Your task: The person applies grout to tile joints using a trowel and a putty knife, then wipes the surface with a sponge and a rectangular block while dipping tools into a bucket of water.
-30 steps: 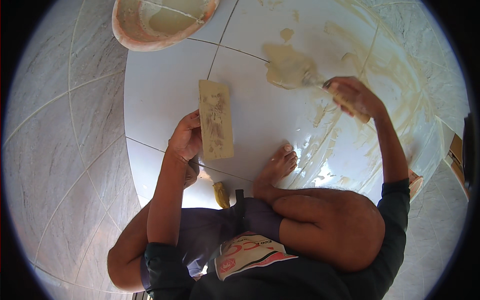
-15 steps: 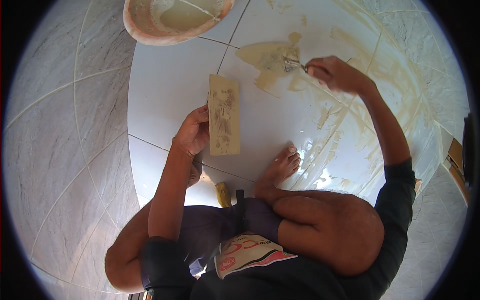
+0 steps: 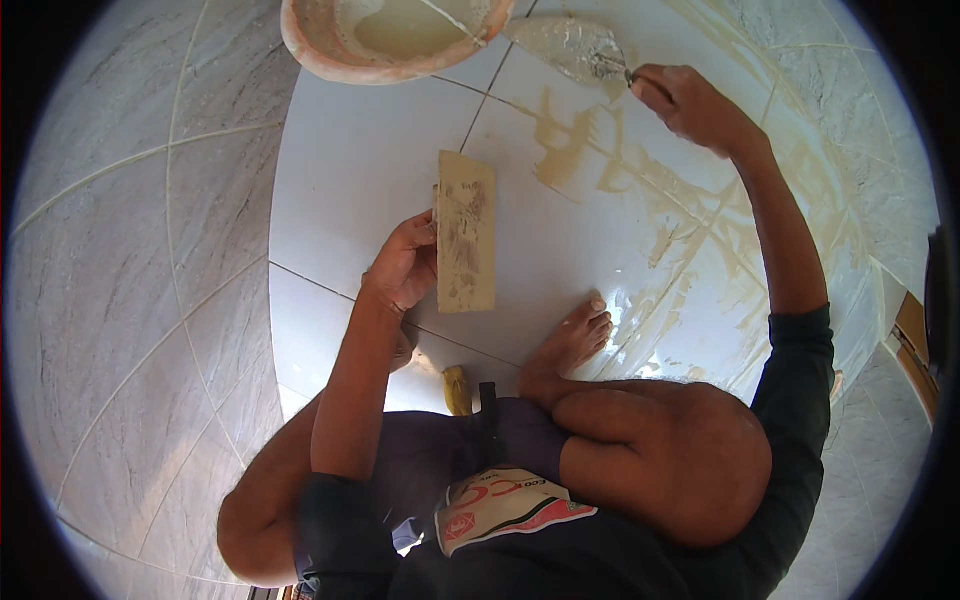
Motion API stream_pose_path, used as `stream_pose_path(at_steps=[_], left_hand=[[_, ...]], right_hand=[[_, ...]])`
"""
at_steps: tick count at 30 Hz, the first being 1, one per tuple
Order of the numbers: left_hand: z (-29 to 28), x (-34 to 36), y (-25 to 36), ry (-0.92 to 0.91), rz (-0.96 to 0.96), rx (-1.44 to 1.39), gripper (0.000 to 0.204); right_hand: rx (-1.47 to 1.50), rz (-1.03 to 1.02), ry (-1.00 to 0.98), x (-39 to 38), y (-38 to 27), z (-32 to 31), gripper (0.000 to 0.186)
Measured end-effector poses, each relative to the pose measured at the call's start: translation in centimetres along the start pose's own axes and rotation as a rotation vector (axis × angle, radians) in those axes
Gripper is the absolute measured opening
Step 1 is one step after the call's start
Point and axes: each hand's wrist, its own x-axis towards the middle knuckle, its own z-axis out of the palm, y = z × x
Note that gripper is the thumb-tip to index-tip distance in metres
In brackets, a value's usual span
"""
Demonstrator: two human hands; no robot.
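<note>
My left hand (image 3: 408, 262) is closed on a rectangular float (image 3: 467, 235), whose flat face is coated with tan grout and dark smears. Its handle is hidden behind the plate. My right hand (image 3: 690, 108) grips the handle of a pointed trowel (image 3: 572, 48), the blade lying over the white floor tiles near the tub. Pale wet grout covers the blade. Below it, a smeared patch of tan grout (image 3: 565, 145) lies across a tile joint. Whether the blade touches the floor, I cannot tell.
An orange-rimmed tub (image 3: 375, 72) with cloudy liquid and a thin stick stands at the top. Grey marbled wall tiles (image 3: 130, 250) rise at the left. My bare foot (image 3: 575, 335) rests on the floor, and a yellowish object (image 3: 457, 390) lies near my lap.
My right hand has moved the trowel up and away, closer to the tub. Grout that was under the blade now shows as a smear. The float stays in my left hand.
</note>
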Motion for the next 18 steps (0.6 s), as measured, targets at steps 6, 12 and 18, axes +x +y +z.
stream_pose_path(at_steps=[6, 12, 18], left_hand=[[1.3, 0.7, 0.0, 0.059, 0.037, -0.011, 0.045], [1.3, 0.5, 0.7, 0.058, 0.126, -0.039, 0.045], [1.8, 1.4, 1.0, 0.087, 0.132, -0.007, 0.045]], right_hand=[[0.145, 0.2, -0.264, -0.6, -0.6, 1.6, 0.032], [0.054, 0.235, -0.091, -2.5, -1.4, -0.8, 0.031], [-0.162, -0.126, -0.105, -1.4, 0.4, 2.5, 0.025]])
